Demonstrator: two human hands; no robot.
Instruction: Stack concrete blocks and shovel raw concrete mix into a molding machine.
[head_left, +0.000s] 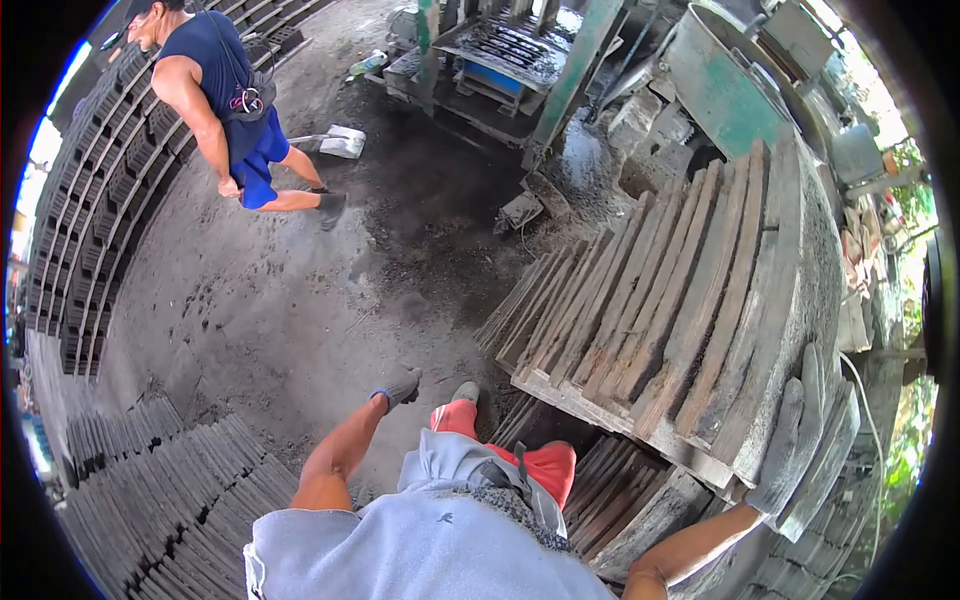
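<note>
My left hand, in a grey work glove, hangs over the dirt floor with its fingers loosely curled and slightly apart. No object shows in it. My right hand, gloved the same way, lies against the right end of a row of wooden boards. Its thumb stands apart from the fingers, which stretch along the outermost, grey-dusted board face. The boards stand on edge on a wooden platform. Below it is another row of boards.
Stacked boards occupy the lower left. A person stands at upper left beside racks of dark blocks. A shovel lies on the floor. Behind are a green-posted machine, a large metal drum and rubble.
</note>
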